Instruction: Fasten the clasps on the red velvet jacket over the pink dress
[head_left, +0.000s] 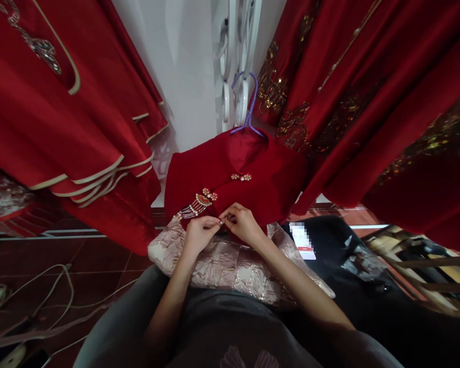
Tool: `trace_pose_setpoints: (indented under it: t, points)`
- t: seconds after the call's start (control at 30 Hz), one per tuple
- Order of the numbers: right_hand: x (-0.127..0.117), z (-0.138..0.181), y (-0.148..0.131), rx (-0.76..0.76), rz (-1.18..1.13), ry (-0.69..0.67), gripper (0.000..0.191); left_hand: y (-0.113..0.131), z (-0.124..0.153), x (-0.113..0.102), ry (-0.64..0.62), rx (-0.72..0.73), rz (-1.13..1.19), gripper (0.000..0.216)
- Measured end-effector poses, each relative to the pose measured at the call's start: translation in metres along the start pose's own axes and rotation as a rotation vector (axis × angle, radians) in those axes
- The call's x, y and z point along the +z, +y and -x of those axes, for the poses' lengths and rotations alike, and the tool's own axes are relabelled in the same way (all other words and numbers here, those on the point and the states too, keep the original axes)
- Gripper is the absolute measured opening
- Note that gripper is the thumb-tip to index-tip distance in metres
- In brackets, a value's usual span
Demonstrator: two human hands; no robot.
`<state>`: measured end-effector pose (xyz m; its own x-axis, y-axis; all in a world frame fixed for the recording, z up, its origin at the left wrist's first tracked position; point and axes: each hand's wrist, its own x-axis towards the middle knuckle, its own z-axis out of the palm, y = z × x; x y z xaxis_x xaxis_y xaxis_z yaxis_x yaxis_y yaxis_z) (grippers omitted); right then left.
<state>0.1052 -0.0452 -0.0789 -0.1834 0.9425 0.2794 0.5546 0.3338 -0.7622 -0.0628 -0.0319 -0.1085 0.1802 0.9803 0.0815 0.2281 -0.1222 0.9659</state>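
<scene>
A dark red jacket (199, 166) hangs from a purple hanger (248, 122), its lower part resting over a pale pink quilted cushion (230, 271) on my lap. A beaded clasp (241, 177) sits at the collar. Lower on the left, a gold fan-shaped brooch (201, 201) trails strings of pearls. My left hand (201, 235) and my right hand (242, 224) meet at the jacket's lower front. Both have fingertips pinched on a small pearly ornament (221, 223) there. The fingers hide most of it, and whether a needle or thread is held I cannot tell.
Red garments with pale piping (111, 128) hang at left, and red sequined garments (352, 112) at right. A white scrolled metal rack (225, 97) stands behind. On a black surface (329, 240) at right lie a lit phone (303, 243) and a clear plastic bag (364, 263). White cables (71, 286) cross the floor.
</scene>
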Motion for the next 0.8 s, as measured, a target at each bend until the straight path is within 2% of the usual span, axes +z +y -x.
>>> trace_pose_setpoints:
  t: [0.17, 0.3, 0.4, 0.57, 0.8]
  points:
    - [-0.022, 0.0, -0.008, 0.013, 0.011, -0.081, 0.015, 0.005, 0.0, -0.006, -0.047, 0.046, -0.033, 0.019]
    - [-0.051, 0.0, -0.016, 0.004, 0.039, 0.009, 0.014, 0.015, 0.001, -0.015, 0.033, 0.096, -0.222, 0.017]
    - [-0.061, 0.002, -0.018, 0.048, 0.012, 0.012, 0.014, 0.019, 0.003, -0.018, 0.004, 0.114, -0.298, 0.016]
    - [-0.045, 0.003, -0.012, 0.145, -0.021, -0.211, 0.017, 0.014, 0.004, -0.013, -0.063, 0.097, -0.29, 0.021]
    - [-0.015, -0.001, 0.003, 0.088, -0.166, -0.207, 0.016, 0.009, 0.003, -0.007, -0.006, 0.102, -0.189, 0.021]
